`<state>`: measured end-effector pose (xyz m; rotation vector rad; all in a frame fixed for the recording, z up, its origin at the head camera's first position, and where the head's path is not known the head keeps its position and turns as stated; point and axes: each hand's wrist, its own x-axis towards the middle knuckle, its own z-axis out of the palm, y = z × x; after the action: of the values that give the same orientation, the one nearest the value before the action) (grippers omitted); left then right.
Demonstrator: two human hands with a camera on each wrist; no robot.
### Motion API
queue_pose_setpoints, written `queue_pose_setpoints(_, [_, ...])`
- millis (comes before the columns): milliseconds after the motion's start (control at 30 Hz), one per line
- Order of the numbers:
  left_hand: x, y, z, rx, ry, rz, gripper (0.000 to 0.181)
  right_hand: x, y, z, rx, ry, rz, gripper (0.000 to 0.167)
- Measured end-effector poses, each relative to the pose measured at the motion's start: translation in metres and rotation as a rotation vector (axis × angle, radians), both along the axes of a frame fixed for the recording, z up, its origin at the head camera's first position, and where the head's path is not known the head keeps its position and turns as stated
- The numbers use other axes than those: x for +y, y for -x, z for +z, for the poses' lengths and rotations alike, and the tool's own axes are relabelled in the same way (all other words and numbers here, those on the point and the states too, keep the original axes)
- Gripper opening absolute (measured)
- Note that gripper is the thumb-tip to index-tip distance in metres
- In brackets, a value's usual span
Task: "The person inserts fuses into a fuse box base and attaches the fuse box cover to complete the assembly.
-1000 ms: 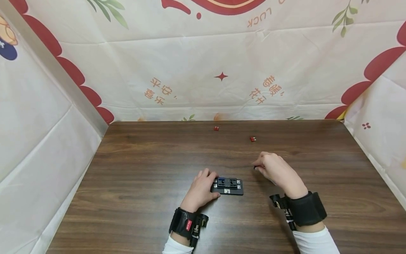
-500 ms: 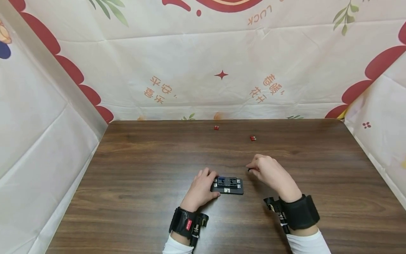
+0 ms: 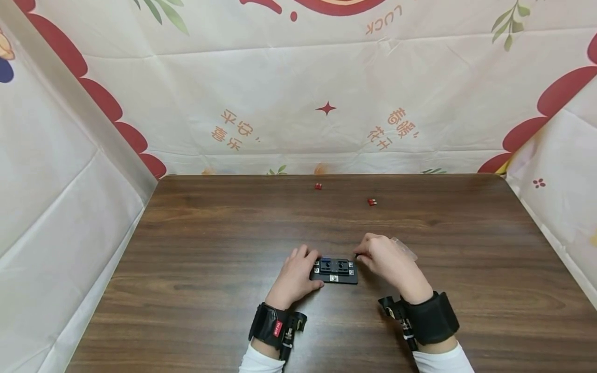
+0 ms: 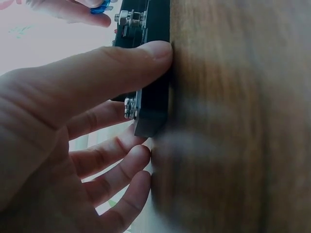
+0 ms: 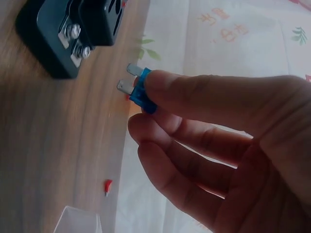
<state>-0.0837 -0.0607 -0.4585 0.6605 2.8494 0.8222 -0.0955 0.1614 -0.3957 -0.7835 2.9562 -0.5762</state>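
Note:
A black fuse block (image 3: 342,279) with metal screw terminals lies on the wooden table. My left hand (image 3: 293,274) holds its left end, thumb along the near side and fingers at the far side. In the right wrist view, my right hand (image 5: 214,121) pinches a blue blade fuse (image 5: 142,92) between thumb and fingers. Its two metal prongs point toward the block, with a gap between. In the head view the right hand is just off the block's right end, and the fuse is mostly hidden. A bluish patch shows at the block's left slot, too small to identify.
Two red fuses lie farther back on the table (image 3: 224,217), one red fuse (image 3: 318,186) near the back edge and another red fuse (image 3: 371,202) to its right. A clear plastic piece (image 3: 406,249) lies behind my right hand. A printed white cloth (image 3: 280,83) hangs behind the table.
My right hand has moved left with the blue fuse, up to the block's right end. The clear plastic piece has come into sight behind it. My left hand stays on the block.

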Motion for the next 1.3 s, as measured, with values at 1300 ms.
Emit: queue_pose_setpoints(1300, [0.0, 0.0, 0.002, 0.002, 0.019, -0.012, 0.047, -0.054, -0.012, -0.014, 0.092, 0.0, 0.141, 0.011])
